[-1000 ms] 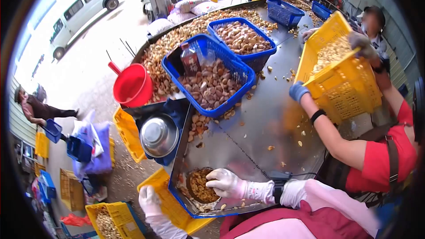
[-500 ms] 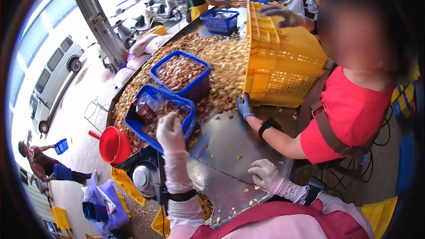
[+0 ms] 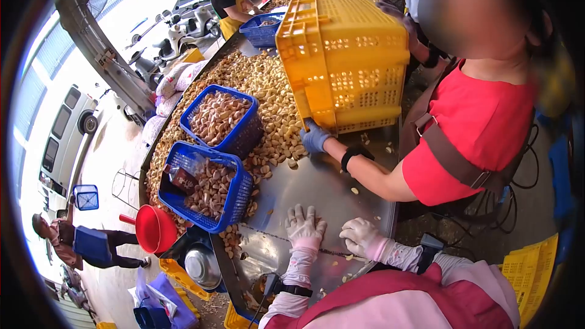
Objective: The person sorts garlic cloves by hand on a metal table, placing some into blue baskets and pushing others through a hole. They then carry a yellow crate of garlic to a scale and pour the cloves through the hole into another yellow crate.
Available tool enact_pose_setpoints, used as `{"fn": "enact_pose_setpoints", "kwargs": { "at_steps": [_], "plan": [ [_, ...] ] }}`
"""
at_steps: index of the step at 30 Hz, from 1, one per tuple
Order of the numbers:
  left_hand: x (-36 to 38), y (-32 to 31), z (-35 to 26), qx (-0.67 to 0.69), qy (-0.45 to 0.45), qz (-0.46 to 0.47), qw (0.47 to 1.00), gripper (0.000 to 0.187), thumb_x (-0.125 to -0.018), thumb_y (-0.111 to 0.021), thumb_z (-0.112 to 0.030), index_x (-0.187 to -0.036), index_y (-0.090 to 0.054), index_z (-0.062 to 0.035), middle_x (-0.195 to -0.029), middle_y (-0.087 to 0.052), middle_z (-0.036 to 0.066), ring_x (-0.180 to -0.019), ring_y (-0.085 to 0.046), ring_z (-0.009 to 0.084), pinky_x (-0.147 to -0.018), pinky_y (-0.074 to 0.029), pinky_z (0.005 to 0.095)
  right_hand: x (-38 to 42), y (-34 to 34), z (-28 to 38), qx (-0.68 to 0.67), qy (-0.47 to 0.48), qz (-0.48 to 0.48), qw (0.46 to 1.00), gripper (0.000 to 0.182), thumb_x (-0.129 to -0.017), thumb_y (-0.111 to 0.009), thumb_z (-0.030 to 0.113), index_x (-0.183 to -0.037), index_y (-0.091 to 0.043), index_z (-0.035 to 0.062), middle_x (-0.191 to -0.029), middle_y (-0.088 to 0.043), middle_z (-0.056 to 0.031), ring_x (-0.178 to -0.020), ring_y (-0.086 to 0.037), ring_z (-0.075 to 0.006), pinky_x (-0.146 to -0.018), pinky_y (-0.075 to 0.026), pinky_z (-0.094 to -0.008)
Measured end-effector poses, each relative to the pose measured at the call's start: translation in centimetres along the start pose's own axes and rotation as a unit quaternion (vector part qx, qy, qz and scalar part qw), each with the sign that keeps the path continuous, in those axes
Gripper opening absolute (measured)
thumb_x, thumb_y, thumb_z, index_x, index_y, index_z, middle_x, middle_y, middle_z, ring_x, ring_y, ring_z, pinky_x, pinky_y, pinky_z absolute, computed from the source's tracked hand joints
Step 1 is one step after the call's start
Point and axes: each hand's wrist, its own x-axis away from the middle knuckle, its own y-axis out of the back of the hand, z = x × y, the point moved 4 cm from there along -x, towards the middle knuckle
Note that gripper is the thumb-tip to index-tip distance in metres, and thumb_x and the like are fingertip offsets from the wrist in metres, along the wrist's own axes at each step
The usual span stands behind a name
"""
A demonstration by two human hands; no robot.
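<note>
My left hand (image 3: 304,226), in a whitish glove, lies on the metal tabletop (image 3: 329,189) with its fingers spread and nothing held. To its right, my right hand (image 3: 364,237), also gloved, rests near the table edge with fingers loosely bent and slightly apart; I see nothing in it. Left of my hands is a blue basket (image 3: 236,210) holding garlic cloves (image 3: 210,192) and a dark red packet (image 3: 183,180). Another blue basket (image 3: 241,137) of pinkish cloves stands just behind it. Loose pale cloves (image 3: 268,97) cover the table beyond.
A co-worker in a red shirt (image 3: 451,128) tilts a large yellow crate (image 3: 353,67) over the pile, a gloved hand (image 3: 315,137) at its lower edge. A red dipper (image 3: 155,229) and a metal bowl (image 3: 202,266) sit by the left edge. Other people stand farther back.
My left hand has come down from above the near blue basket to the tabletop, fingers now spread. My right hand stays near the edge. The co-worker's yellow crate has shifted and tilted.
</note>
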Motion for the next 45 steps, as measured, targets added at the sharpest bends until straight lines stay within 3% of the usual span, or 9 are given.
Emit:
{"fn": "enact_pose_setpoints", "kwargs": {
  "at_steps": [21, 23, 24, 27, 31, 34, 37, 40, 45],
  "plan": [
    [0.0, -0.1, 0.7, 0.077, -0.003, -0.033, 0.996, 0.045, -0.085, -0.065, -0.039, -0.124, -0.066, -0.0155, -0.145, -0.051, 0.020, -0.139, -0.039, 0.0451, -0.114, -0.029, 0.0582, 1.1, 4.1, -0.9, 0.075, -0.032, -0.031, 0.996, 0.015, -0.076, -0.068, 0.014, -0.090, -0.064, 0.0106, -0.090, -0.063, -0.0094, -0.088, -0.062, -0.0327, -0.078, -0.053, -0.0443],
    [0.3, -0.1, 3.1, 0.227, -0.093, 0.009, 0.970, 0.031, -0.083, -0.067, -0.028, -0.110, -0.073, -0.0127, -0.136, -0.060, 0.017, -0.121, -0.058, 0.0401, -0.102, -0.048, 0.0470, 1.5, 3.8, -0.5, 0.123, -0.045, 0.053, 0.990, 0.017, -0.078, -0.067, 0.021, -0.091, -0.064, 0.0111, -0.089, -0.064, -0.0104, -0.088, -0.064, -0.0340, -0.078, -0.053, -0.0445],
    [0.9, 2.3, 3.9, 0.313, 0.046, 0.022, 0.948, 0.032, -0.085, -0.067, -0.026, -0.112, -0.073, -0.0107, -0.128, -0.064, 0.017, -0.107, -0.066, 0.0374, -0.094, -0.053, 0.0419, 1.4, 3.7, -0.4, 0.158, -0.053, 0.114, 0.979, 0.020, -0.078, -0.067, 0.026, -0.092, -0.065, 0.0113, -0.088, -0.065, -0.0110, -0.088, -0.065, -0.0346, -0.079, -0.053, -0.0444],
    [5.1, 5.9, 9.2, 0.305, 0.071, -0.066, 0.947, 0.036, -0.087, -0.069, -0.026, -0.116, -0.071, -0.0051, -0.111, -0.069, 0.016, -0.100, -0.068, 0.0340, -0.091, -0.053, 0.0402, 1.5, 2.4, -0.6, 0.266, -0.115, 0.360, 0.887, 0.039, -0.075, -0.072, 0.042, -0.095, -0.064, 0.0095, -0.099, -0.070, -0.0157, -0.093, -0.069, -0.0334, -0.085, -0.054, -0.0424],
    [16.5, 12.3, 17.0, 0.234, 0.230, -0.267, 0.906, 0.025, -0.089, -0.069, -0.016, -0.110, -0.073, -0.0025, -0.101, -0.072, 0.015, -0.095, -0.069, 0.0268, -0.089, -0.053, 0.0349, 0.6, -0.4, 2.7, 0.143, -0.145, 0.581, 0.788, 0.060, -0.081, -0.072, 0.041, -0.117, -0.051, -0.0030, -0.111, -0.069, -0.0263, -0.110, -0.066, -0.0415, -0.095, -0.051, -0.0474],
    [27.4, 11.1, 23.2, 0.379, 0.370, -0.409, 0.743, 0.021, -0.093, -0.068, -0.009, -0.111, -0.071, 0.0015, -0.104, -0.072, 0.007, -0.096, -0.066, 0.0160, -0.091, -0.051, 0.0284, 1.2, -5.7, 6.7, 0.069, -0.057, 0.617, 0.782, 0.054, -0.085, -0.067, 0.032, -0.122, -0.051, -0.0040, -0.114, -0.068, -0.0283, -0.111, -0.065, -0.0413, -0.095, -0.051, -0.0472],
    [36.0, 9.8, 24.9, 0.359, 0.457, -0.442, 0.683, 0.020, -0.094, -0.066, -0.008, -0.111, -0.071, 0.0013, -0.104, -0.071, 0.005, -0.097, -0.064, 0.0118, -0.091, -0.050, 0.0266, 1.7, -13.7, 12.4, 0.025, 0.024, 0.612, 0.790, 0.060, -0.084, -0.068, 0.030, -0.131, -0.051, -0.0038, -0.112, -0.068, -0.0291, -0.107, -0.067, -0.0418, -0.093, -0.053, -0.0448],
    [40.2, 8.1, 22.8, 0.307, 0.511, -0.440, 0.671, 0.019, -0.094, -0.066, -0.009, -0.109, -0.071, 0.0006, -0.106, -0.071, 0.005, -0.100, -0.064, 0.0135, -0.094, -0.048, 0.0274, 1.0, -18.1, 17.1, -0.251, -0.015, 0.569, 0.783, 0.066, -0.077, -0.074, 0.031, -0.133, -0.053, 0.0024, -0.103, -0.070, -0.0269, -0.100, -0.068, -0.0410, -0.088, -0.054, -0.0443],
    [45.1, 3.9, 18.4, 0.339, 0.578, -0.380, 0.638, 0.019, -0.092, -0.066, -0.006, -0.110, -0.071, 0.0005, -0.108, -0.071, 0.006, -0.100, -0.065, 0.0154, -0.095, -0.050, 0.0292, 1.3, -17.8, 21.2, -0.167, 0.191, 0.579, 0.775, 0.049, -0.084, -0.062, 0.006, -0.132, -0.055, 0.0149, -0.123, -0.050, -0.0237, -0.100, -0.065, -0.0440, -0.088, -0.053, -0.0486]
  ]
}}
